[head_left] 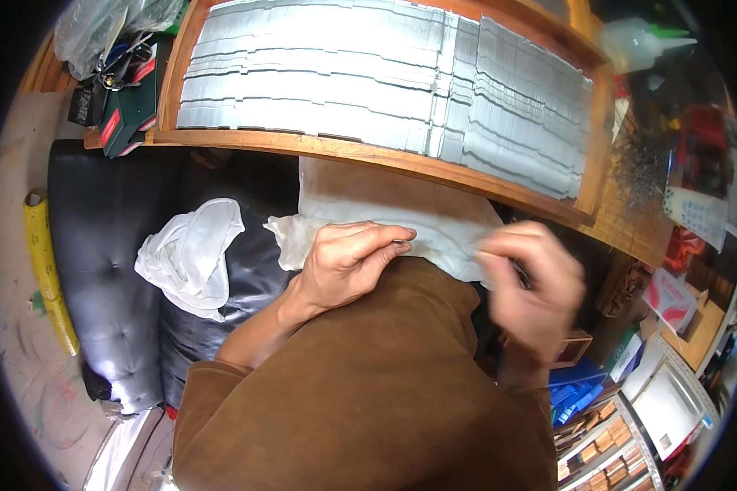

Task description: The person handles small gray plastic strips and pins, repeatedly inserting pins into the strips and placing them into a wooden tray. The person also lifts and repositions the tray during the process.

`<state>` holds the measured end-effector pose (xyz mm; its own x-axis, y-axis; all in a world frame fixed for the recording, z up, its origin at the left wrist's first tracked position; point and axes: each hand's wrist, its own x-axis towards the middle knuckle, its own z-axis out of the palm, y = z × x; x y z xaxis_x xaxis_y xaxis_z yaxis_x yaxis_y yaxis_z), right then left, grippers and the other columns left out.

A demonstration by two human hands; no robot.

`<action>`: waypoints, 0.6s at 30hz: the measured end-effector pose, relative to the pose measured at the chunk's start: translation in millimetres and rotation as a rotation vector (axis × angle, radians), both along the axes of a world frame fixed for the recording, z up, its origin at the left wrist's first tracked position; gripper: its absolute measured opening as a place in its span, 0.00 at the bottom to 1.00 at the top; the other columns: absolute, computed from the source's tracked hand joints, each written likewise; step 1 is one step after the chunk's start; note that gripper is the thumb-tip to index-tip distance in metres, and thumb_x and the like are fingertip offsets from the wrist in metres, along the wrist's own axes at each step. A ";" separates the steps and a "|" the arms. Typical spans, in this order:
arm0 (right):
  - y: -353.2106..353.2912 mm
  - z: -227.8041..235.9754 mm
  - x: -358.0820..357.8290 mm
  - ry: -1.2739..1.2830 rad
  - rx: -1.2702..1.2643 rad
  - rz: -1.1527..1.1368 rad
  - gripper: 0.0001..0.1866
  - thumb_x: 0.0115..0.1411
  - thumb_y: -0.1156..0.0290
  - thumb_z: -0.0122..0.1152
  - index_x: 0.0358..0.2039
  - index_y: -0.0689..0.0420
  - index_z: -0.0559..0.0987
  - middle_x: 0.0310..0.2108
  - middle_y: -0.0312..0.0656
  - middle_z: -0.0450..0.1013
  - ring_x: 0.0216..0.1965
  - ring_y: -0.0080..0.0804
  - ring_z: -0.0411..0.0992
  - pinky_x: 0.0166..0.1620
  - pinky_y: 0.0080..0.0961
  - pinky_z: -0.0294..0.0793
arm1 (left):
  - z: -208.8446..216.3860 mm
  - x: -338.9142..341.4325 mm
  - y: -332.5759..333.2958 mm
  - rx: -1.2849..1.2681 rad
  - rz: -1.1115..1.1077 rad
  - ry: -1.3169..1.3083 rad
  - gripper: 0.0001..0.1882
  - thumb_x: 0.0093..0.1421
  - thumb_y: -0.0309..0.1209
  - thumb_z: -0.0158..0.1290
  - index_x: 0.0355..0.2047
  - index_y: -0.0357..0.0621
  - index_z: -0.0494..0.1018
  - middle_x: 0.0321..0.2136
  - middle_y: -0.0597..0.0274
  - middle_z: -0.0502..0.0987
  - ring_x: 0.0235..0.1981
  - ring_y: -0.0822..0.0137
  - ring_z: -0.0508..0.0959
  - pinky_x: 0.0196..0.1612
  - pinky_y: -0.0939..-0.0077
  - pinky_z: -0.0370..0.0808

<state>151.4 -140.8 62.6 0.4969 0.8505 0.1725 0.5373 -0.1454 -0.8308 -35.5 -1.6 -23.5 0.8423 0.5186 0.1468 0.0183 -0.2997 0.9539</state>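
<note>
Over my lap lies a white cloth (401, 204), reaching under the edge of a wooden tray. My left hand (348, 258) is in front of the cloth, its thumb and forefinger pinched together. Something tiny may be between those fingertips, too small to name. To the right, my right hand (536, 278) is raised with its fingers curled and thumb and forefinger close together. Motion blurs it, and what it pinches, if anything, cannot be made out. A gap separates the two hands.
The wooden tray (368, 151) ahead carries rows of thin grey strips (319, 65). A crumpled white cloth (192, 258) lies on a black padded seat (106, 270) at left, beside a yellow tube (45, 270). Dark green boxes (127, 114) stand far left; a squeeze bottle (639, 45) far right.
</note>
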 end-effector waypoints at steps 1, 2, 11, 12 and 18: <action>10.0 -14.6 -12.0 0.064 -0.007 0.088 0.07 0.52 0.85 0.68 0.31 0.63 0.79 0.29 0.45 0.77 0.30 0.37 0.77 0.33 0.26 0.76 | 0.6 -0.6 -0.3 0.001 -0.002 -0.014 0.10 0.56 0.15 0.60 0.38 0.32 0.80 0.33 0.52 0.85 0.32 0.61 0.86 0.36 0.76 0.82; 16.6 -28.8 -22.7 0.109 0.020 0.102 0.07 0.53 0.85 0.68 0.31 0.64 0.79 0.30 0.45 0.77 0.30 0.38 0.77 0.34 0.26 0.77 | 0.9 -0.9 0.8 0.000 -0.011 -0.019 0.10 0.55 0.15 0.61 0.39 0.32 0.80 0.32 0.52 0.85 0.31 0.61 0.85 0.34 0.75 0.81; 22.4 -51.3 -38.8 0.170 0.150 0.129 0.07 0.54 0.85 0.68 0.33 0.64 0.79 0.31 0.46 0.77 0.31 0.37 0.77 0.34 0.27 0.78 | 1.3 -0.1 -0.4 0.057 -0.025 -0.040 0.12 0.52 0.15 0.63 0.38 0.33 0.80 0.28 0.52 0.82 0.25 0.58 0.82 0.28 0.72 0.77; 22.5 -52.5 -38.6 0.165 0.154 0.134 0.07 0.54 0.85 0.68 0.33 0.64 0.79 0.31 0.46 0.77 0.31 0.37 0.77 0.34 0.27 0.77 | 3.9 1.5 0.0 0.071 -0.022 -0.040 0.12 0.51 0.15 0.63 0.37 0.33 0.79 0.26 0.53 0.82 0.25 0.58 0.82 0.28 0.71 0.77; 20.1 -81.4 -38.7 0.624 0.097 0.047 0.06 0.59 0.80 0.68 0.37 0.65 0.81 0.31 0.39 0.77 0.30 0.23 0.74 0.30 0.20 0.74 | 17.1 8.1 4.7 -0.197 -0.114 0.209 0.07 0.60 0.20 0.60 0.39 0.31 0.79 0.28 0.54 0.82 0.27 0.66 0.82 0.30 0.75 0.77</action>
